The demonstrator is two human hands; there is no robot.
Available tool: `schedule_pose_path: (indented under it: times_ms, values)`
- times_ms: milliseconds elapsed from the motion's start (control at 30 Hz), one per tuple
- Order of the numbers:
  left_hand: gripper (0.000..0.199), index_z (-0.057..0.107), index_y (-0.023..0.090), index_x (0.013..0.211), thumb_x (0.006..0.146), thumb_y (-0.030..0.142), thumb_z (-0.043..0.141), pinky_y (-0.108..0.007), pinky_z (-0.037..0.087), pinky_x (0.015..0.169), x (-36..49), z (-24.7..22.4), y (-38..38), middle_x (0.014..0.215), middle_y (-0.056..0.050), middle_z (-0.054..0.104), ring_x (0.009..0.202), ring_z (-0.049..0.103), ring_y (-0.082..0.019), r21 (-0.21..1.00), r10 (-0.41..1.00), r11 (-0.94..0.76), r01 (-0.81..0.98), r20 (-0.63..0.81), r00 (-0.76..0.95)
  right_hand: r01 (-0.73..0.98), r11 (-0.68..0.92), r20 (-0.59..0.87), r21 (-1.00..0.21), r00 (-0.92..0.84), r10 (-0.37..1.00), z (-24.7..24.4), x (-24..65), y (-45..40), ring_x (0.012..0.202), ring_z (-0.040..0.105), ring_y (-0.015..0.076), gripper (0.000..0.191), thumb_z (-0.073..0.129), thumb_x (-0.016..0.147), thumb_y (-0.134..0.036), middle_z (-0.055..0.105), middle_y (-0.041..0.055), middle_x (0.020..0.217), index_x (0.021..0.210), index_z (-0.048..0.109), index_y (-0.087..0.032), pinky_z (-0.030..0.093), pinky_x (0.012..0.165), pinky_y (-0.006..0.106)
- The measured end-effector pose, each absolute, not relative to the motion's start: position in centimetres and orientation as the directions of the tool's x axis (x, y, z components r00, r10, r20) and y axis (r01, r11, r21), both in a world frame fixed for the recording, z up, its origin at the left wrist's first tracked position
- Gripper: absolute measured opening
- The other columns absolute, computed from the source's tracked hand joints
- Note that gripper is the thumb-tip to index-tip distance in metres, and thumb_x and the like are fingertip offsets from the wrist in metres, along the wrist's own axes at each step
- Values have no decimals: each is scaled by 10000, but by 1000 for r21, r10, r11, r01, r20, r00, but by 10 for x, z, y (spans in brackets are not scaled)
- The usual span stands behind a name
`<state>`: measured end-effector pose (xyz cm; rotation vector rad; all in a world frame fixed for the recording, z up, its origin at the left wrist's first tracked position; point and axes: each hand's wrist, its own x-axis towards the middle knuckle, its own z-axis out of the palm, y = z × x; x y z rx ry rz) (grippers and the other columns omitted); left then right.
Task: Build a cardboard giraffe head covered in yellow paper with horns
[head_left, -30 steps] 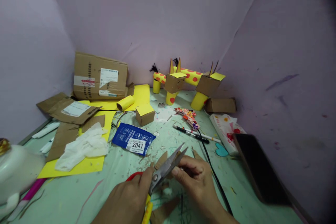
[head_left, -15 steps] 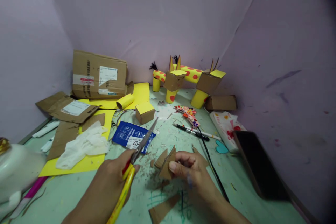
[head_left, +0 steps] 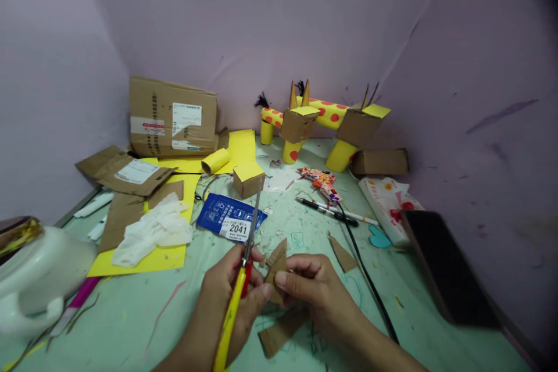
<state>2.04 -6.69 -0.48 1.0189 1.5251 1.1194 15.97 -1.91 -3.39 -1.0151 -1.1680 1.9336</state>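
My left hand (head_left: pixel 231 290) is closed around a pair of yellow-handled scissors (head_left: pixel 233 314), their blades pointing up and away from me. Its thumb reaches the edge of a small pointed cardboard piece (head_left: pixel 279 270). Between thumb and fingers, my right hand (head_left: pixel 316 288) pinches that same piece above the table. A cardboard strip (head_left: pixel 281 334) lies below the hands, and another pointed cardboard scrap (head_left: pixel 342 253) lies to the right. Past the scissor blades is a blue packet (head_left: pixel 218 215) with a white number label.
Giraffe-like figures (head_left: pixel 300 128) with box heads stand at the back. A flowered glue gun (head_left: pixel 320 183) lies before them, its black cord (head_left: pixel 366 279) running toward me. A phone (head_left: pixel 449 270) is at right; a white mug (head_left: pixel 47 279) and yellow sheets (head_left: pixel 170 258) are at left.
My left hand has moved right with the scissors, up against the cardboard piece in my right hand. The blades now point more steeply upward. The view has shifted slightly.
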Motion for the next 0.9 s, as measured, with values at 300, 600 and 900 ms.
schedule_pose_path:
  times_ms: [300,600,900]
  values:
    - [302,492,198,861,657,371,632,-205,340,464,22,-2,-68,567,75,480,480,426,-85,966,958,229,119,-202,-204,-108,-369,-273,-923,-491,827,-33,161,-18,465,406,74,261,723,654,-369,506,-23,502,642,694,-109,339,470,220]
    - [309,489,197,885,681,391,616,-201,330,422,24,-2,-65,552,77,470,408,379,-66,960,959,252,125,-230,-168,-203,-510,-383,-836,-448,807,-34,161,-17,404,442,55,232,771,585,-316,535,-33,455,587,672,-107,344,419,188]
    - [262,543,213,938,773,408,485,-303,436,622,-21,12,-54,769,-44,658,720,619,-234,528,975,183,829,-203,-86,-275,-593,-491,-756,-360,793,-24,163,-8,426,501,64,224,787,503,-258,565,-22,491,585,662,-92,468,407,179]
